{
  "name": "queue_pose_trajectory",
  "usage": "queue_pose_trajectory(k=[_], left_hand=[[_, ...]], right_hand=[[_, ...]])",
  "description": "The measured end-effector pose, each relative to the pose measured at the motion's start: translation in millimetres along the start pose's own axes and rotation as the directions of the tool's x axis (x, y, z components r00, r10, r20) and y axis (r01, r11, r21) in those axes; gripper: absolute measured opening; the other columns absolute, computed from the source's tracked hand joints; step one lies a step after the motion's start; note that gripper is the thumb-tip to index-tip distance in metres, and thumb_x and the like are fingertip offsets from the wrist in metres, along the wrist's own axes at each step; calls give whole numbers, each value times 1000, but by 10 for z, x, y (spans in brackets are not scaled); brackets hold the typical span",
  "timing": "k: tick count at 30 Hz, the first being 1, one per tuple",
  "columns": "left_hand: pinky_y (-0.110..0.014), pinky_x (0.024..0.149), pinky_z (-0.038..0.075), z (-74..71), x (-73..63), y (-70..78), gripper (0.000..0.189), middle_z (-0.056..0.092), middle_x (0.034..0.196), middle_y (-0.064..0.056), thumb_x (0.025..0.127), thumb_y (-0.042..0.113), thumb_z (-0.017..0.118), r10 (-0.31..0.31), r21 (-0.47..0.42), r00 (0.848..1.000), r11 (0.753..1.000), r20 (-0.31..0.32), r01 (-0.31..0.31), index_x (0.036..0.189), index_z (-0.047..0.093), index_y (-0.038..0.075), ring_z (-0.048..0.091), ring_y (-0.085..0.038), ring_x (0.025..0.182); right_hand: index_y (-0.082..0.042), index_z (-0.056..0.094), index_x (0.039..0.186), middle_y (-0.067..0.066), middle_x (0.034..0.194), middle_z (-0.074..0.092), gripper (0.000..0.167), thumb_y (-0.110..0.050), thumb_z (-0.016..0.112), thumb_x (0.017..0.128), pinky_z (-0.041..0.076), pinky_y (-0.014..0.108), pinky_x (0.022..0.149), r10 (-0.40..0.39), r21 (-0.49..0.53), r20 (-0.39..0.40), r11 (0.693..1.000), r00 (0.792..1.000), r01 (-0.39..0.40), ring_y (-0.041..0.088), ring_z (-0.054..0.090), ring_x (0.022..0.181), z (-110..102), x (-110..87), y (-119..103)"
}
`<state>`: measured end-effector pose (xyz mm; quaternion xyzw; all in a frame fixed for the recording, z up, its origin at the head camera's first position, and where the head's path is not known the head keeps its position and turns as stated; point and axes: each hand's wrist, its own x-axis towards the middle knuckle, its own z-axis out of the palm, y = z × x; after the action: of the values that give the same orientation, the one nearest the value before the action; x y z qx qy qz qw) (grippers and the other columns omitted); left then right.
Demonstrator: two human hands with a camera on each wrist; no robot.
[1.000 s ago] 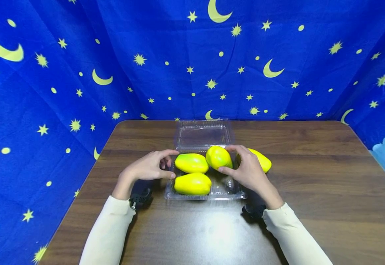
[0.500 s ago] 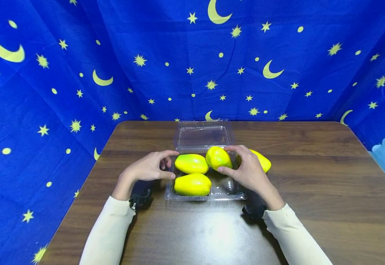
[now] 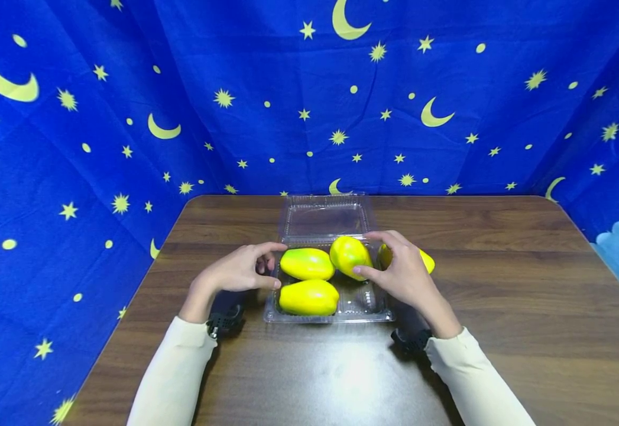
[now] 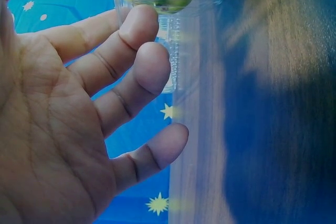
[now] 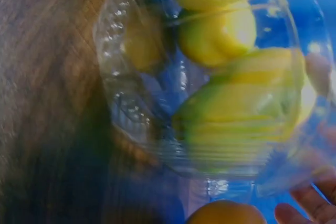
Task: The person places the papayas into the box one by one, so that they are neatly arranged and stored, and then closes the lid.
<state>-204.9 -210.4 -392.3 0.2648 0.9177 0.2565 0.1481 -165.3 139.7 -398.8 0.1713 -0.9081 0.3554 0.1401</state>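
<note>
In the head view, a clear plastic clamshell box point(image 3: 357, 318) stands with its lid point(image 3: 327, 218) folded back. Two yellow-green papayas lie in its left half, a rear papaya point(image 3: 307, 264) and a front papaya point(image 3: 309, 297). My right hand point(image 3: 402, 269) holds a third papaya point(image 3: 349, 255) between thumb and index finger, tilted in the rear right of the box. At the box's left side, my left hand point(image 3: 240, 269) has thumb and index finger spread, their tips right at the rim; the other fingers point(image 4: 149, 69) bend loosely.
One more papaya point(image 3: 427, 261) lies on the wooden table point(image 3: 501, 284) just right of the box, partly hidden behind my right hand. A blue cloth point(image 3: 288, 77) with moons and stars hangs along the table's back and sides.
The papaya at my right hand has tipped slightly, showing more of its length. My right hand has shifted a little right, covering more of the papaya outside. The left hand stays put.
</note>
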Motion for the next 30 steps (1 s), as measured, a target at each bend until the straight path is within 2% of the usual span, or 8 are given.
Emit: queue_pose_trajectory(k=[4,12,18,25,30], left_hand=[[-34,79,47,-9,-10,2,77,64,98,3,83,38,80,1,-3,1000,1000,-7,-1,149,46,20,56,-17,87],[-34,79,47,5,-1,-6,77,64,98,4,83,39,80,3,-5,1000,1000,-1,-3,149,45,20,56,-17,87],[-34,78,47,6,18,-6,77,64,97,4,82,39,80,7,-3,1000,1000,-3,-7,149,46,20,56,-16,86],[-33,78,47,6,23,0,77,63,96,5,83,38,80,5,6,1000,1000,-4,-5,149,46,19,56,-16,86],[-34,79,47,5,5,14,77,64,98,4,83,38,80,-10,-2,1000,1000,3,10,149,45,20,57,-18,88]], right_hand=[[-14,63,130,9,128,65,65,-35,89,74,53,50,89,-8,6,-24,1000,1000,8,32,64,108,-51,5,7],[-12,64,128,8,126,66,61,-29,90,75,53,52,94,-2,34,-55,999,998,4,34,63,114,-151,-23,34],[-13,65,127,11,124,66,59,-29,90,75,51,53,93,-7,33,-89,999,996,10,34,63,112,-195,-21,63],[-9,67,125,14,119,68,60,-26,91,73,49,52,88,-17,6,-142,1000,990,18,32,63,103,-281,4,183],[-8,66,125,17,121,67,58,-23,90,74,51,52,88,-11,-2,-148,1000,989,11,33,63,106,-374,-5,267]])
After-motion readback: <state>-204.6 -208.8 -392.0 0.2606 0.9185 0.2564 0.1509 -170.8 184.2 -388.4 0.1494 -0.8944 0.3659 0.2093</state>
